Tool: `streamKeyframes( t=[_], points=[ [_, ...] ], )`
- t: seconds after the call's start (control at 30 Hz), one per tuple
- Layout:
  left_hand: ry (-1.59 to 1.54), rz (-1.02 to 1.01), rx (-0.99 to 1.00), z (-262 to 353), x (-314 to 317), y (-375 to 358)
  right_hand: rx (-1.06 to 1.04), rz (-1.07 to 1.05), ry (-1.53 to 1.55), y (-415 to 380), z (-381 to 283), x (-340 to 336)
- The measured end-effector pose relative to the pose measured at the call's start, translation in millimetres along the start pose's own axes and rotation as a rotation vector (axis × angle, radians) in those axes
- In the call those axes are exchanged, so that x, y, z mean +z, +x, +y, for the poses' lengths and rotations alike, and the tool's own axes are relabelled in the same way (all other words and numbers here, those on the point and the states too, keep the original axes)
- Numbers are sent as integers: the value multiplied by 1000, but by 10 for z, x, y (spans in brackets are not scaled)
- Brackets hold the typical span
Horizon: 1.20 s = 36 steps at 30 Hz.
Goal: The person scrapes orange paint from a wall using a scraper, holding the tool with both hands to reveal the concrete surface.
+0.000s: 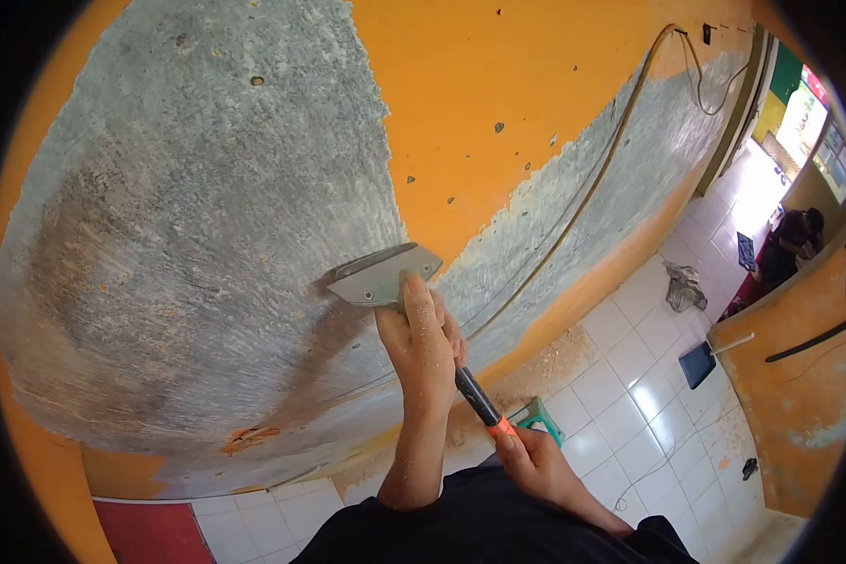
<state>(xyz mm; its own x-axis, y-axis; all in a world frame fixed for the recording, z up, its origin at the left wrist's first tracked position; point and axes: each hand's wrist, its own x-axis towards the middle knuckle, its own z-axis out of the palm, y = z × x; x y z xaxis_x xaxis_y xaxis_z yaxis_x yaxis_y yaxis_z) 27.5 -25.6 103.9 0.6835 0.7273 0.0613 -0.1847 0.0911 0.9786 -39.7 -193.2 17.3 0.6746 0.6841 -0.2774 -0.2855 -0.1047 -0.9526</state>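
Note:
A wide scraper [383, 280] with a flat metal head and a long black handle [477, 397] lies against the wall, where orange paint [461, 141] meets bare grey plaster [235, 188]. My left hand [421, 334] is wrapped round the tool just below its head, one finger lying on the metal. Lower down, my right hand [536, 461] grips the orange-red end of the handle. Dust speckles my left hand and forearm.
A cable [587, 193] hangs along the wall at the right. On the tiled floor [649, 404] are debris, a green stool [543, 421], a grey cloth [684, 287] and a dustpan [697, 364]. Another person [791, 244] sits at the far right. A red mat [150, 531] lies lower left.

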Motion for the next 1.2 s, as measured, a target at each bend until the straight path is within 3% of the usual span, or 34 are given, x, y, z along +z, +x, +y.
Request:
streamKeyframes(
  t=[0.33, 0.53, 0.6, 0.63, 0.7, 0.73, 0.8, 0.87, 0.9, 0.97, 1.1, 1.2],
  points=[
    [-11, 8, 58, 12, 28, 21, -6, -13, -80, 84, 109, -47],
    [22, -21, 28, -100, -44, -25, -47, -14, 65, 131, 149, -41],
    [-339, -150, -89, -219, -99, -111, -45, -67, 31, 93, 102, -64],
    [-344, -156, -87, -220, -114, -150, -19, -83, 112, 62, 51, -46],
    [-728, -295, -285, -205, -170, -212, 11, -97, 190, 25, 47, 2],
    [-729, -300, -287, -225, -209, -169, -22, -72, 266, 13, 60, 24],
    [-882, -520, -253, -316, -267, -51, -63, -39, 330, -10, 75, 85],
    [-893, -514, -251, -368, -284, -56, -297, 188, 222, -71, 119, 174],
    [-894, -497, -247, -401, -299, -75, -298, 195, 217, -61, 212, 182],
    [-846, -471, -249, -441, -304, -113, -673, 339, -293, 14, 419, 157],
    [-773, -457, -267, -292, -292, -78, -622, 272, -354, -3, 325, 191],
    [-841, -509, -278, -300, -305, -73, -617, 251, -211, -39, 265, 187]
  ],
)
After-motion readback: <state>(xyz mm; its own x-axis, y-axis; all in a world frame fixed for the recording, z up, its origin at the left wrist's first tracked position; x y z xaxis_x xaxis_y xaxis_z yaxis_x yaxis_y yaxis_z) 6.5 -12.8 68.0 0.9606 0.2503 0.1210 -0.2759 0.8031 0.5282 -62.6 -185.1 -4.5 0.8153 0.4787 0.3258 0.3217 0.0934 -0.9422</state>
